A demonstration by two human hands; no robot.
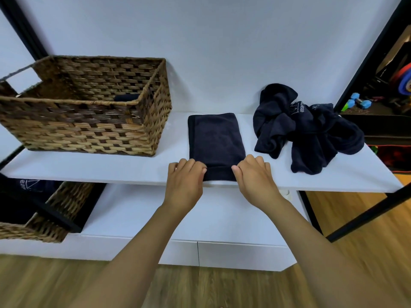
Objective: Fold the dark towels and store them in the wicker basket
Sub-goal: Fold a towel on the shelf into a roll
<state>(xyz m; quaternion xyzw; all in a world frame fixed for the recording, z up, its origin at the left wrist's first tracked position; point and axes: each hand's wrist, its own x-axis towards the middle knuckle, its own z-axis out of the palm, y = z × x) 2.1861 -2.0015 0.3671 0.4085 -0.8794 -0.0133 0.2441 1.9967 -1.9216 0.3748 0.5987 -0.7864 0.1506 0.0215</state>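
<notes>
Both hands are down on the near end of the folded dark towel (216,138), which lies as a long strip on the white shelf (115,168). The left hand (185,182) pinches the near-left corner with curled fingers, and the right hand (255,176) does the same at the near-right corner, so each is closed on cloth rather than resting flat. From that grip the towel runs straight away toward the wall, its far edge squared off

To fold it well from here, I'd say both corners should lift together and travel level over to the far edge, so the sides stay lined up; if one hand leads, the strip will skew. A flat press afterwards would set the crease

Off to the left of the left hand, and further back, stands the wicker basket (89,127), open at the top, with something dark already showing inside near its right wall. Past the right hand, further along the shelf, sits a heap of unfolded dark towels (311,134). Below the left forearm a second basket (55,210) sits on a lower level, dark cloth in it
</notes>
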